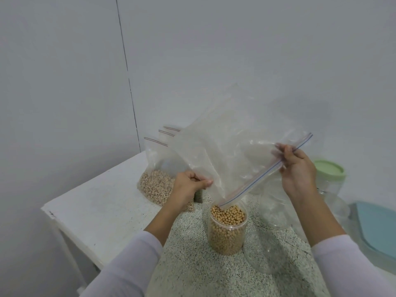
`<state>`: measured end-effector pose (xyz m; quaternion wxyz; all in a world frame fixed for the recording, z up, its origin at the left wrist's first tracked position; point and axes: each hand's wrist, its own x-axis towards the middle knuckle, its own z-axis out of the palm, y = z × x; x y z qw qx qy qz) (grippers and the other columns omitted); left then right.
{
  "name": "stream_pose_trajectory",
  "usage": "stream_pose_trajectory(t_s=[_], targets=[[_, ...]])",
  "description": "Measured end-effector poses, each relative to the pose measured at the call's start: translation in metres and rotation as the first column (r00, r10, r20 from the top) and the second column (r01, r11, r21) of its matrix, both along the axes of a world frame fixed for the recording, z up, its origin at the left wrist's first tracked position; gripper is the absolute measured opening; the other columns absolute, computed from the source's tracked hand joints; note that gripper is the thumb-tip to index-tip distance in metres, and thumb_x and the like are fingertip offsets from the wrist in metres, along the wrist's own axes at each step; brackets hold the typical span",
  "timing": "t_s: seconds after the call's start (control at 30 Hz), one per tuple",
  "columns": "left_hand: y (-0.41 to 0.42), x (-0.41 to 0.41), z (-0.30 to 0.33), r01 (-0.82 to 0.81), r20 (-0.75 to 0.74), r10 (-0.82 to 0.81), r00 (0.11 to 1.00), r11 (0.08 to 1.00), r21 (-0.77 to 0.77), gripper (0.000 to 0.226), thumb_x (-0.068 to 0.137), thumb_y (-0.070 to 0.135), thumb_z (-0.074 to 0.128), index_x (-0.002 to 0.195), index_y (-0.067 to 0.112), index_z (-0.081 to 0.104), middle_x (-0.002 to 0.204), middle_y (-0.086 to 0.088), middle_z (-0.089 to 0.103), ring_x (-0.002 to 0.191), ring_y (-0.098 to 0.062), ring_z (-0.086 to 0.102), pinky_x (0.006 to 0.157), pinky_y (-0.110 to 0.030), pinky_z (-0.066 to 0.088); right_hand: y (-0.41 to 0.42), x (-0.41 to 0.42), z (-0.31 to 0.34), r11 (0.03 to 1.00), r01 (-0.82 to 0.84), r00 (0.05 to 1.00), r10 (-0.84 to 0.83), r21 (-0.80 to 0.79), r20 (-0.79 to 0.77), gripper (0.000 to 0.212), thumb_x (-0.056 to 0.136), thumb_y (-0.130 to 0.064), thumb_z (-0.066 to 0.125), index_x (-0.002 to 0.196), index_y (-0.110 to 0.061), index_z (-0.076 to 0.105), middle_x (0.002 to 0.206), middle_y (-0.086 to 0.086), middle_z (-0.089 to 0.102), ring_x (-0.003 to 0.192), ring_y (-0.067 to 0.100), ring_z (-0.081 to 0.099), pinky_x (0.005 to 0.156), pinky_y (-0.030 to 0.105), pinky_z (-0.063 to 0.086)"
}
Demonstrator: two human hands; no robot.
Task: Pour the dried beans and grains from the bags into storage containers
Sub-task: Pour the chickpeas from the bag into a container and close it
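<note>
A: What is being shown?
B: The left hand (190,183) and right hand (296,166) are each pinching the emptied zip bag (225,151), its mouth dipping into the jar (227,228) of yellow beans near the bench's (102,202) middle.

A: What is remaining?
B: Bags of grain (154,185) are waiting at the far edge; empty clear jars (265,251) are standing alongside. No writing is legible.

The empty bag (225,159) hides most of the rear bags (156,168); the blue lid (377,230) is cut off at the right edge
</note>
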<state>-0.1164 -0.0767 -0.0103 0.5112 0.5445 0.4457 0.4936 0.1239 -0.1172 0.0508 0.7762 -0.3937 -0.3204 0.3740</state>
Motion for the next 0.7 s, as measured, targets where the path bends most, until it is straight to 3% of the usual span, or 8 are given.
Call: stream_pose_trajectory(t_s=[0.13,0.27,0.37,0.43,0.57,0.7], targets=[[-0.001,0.000,0.001,0.008,0.033,-0.007,0.999,1.000,-0.009,0.017,0.073,0.001,0.076,0.084,-0.003,0.065,0.080,-0.014,0.069,0.077,-0.025,0.067,0.061,-0.027,0.058,-0.001,0.003,0.000,1.000,-0.025,0.999,0.025,0.002,-0.029,0.021,0.097,-0.010,0.046,0.083,-0.016,0.060,0.074,-0.012,0.072,0.068,0.000,0.065,0.071,0.019,0.043],[-0.001,-0.004,0.008,0.026,0.144,-0.020,0.989,0.999,-0.041,0.009,0.078,-0.003,0.070,0.085,0.001,0.066,0.075,-0.008,0.071,0.070,-0.018,0.069,0.060,-0.021,0.057,0.001,0.008,0.001,1.000,-0.009,0.996,0.008,-0.007,-0.093,0.019,0.096,-0.008,0.048,0.082,-0.015,0.060,0.072,-0.010,0.072,0.065,0.001,0.063,0.062,0.017,0.049],[0.001,-0.004,0.014,0.031,0.226,-0.019,0.974,0.998,-0.052,0.010,0.080,-0.007,0.066,0.086,0.000,0.066,0.079,-0.010,0.071,0.068,-0.015,0.071,0.061,-0.021,0.057,0.007,0.006,0.001,0.996,0.088,0.993,-0.088,-0.002,-0.083,0.014,0.093,-0.006,0.054,0.087,-0.017,0.060,0.079,-0.006,0.070,0.065,0.004,0.063,0.061,0.019,0.052],[0.003,-0.004,0.018,-0.008,0.255,0.021,0.967,0.999,-0.053,0.013,0.080,-0.008,0.065,0.090,0.000,0.064,0.081,-0.011,0.070,0.070,-0.015,0.070,0.064,-0.022,0.058,0.013,0.005,-0.002,0.984,0.181,0.982,-0.180,0.002,-0.047,0.022,0.090,0.002,0.057,0.089,-0.020,0.056,0.089,0.002,0.063,0.062,0.006,0.065,0.065,0.022,0.055],[0.007,-0.010,0.023,-0.077,0.351,0.075,0.933,0.997,-0.010,0.041,0.077,-0.009,0.068,0.108,0.012,0.052,0.081,-0.012,0.069,0.078,-0.023,0.069,0.064,-0.026,0.058,0.021,0.002,-0.005,0.904,0.415,0.903,-0.396,-0.102,0.167,0.042,0.077,-0.006,0.074,0.083,-0.032,0.041,0.106,0.011,0.055,0.092,0.027,0.064,0.087,0.047,0.053],[0.007,-0.016,0.029,-0.114,0.314,0.082,0.946,0.990,0.085,0.046,0.078,-0.007,0.069,0.105,0.021,0.045,0.071,-0.007,0.068,0.070,-0.019,0.068,0.064,-0.027,0.056,0.020,-0.008,0.001,0.859,0.503,0.850,-0.471,-0.099,0.235,0.049,0.072,-0.012,0.080,0.077,-0.031,0.035,0.086,-0.002,0.049,0.086,0.026,0.057,0.083,0.054,0.051]])
